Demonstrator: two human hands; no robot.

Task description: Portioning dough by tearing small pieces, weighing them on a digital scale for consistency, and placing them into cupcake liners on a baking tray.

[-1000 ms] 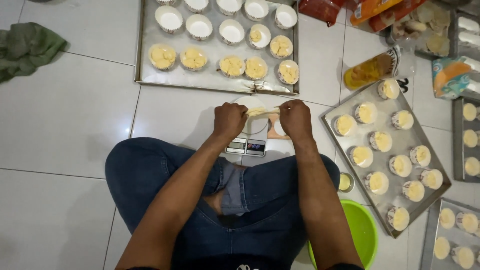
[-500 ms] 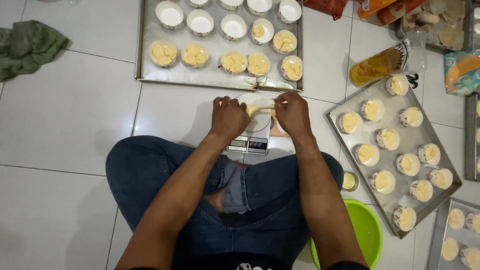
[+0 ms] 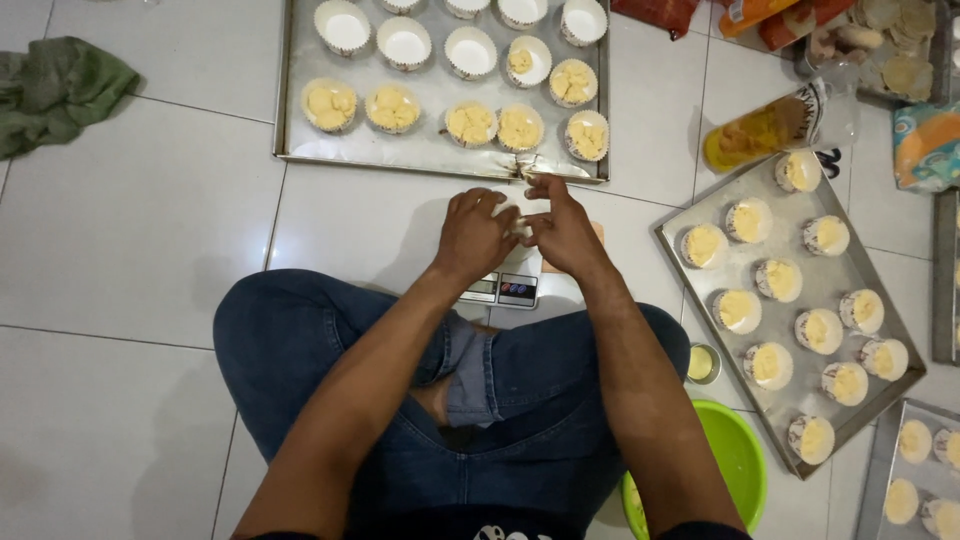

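Since half a second ago, both hands have drawn closer over the small digital scale (image 3: 503,288). My left hand (image 3: 474,232) and right hand (image 3: 562,228) meet fingertip to fingertip, closed on a pale lump of dough (image 3: 520,228) pinched between them and mostly hidden. It lies directly ahead of my knees, equally near either hand; the front baking tray (image 3: 295,120) lies just beyond

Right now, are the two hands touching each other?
Touching. The head view shows the left hand and right hand meeting at the fingertips above the kitchen scale.
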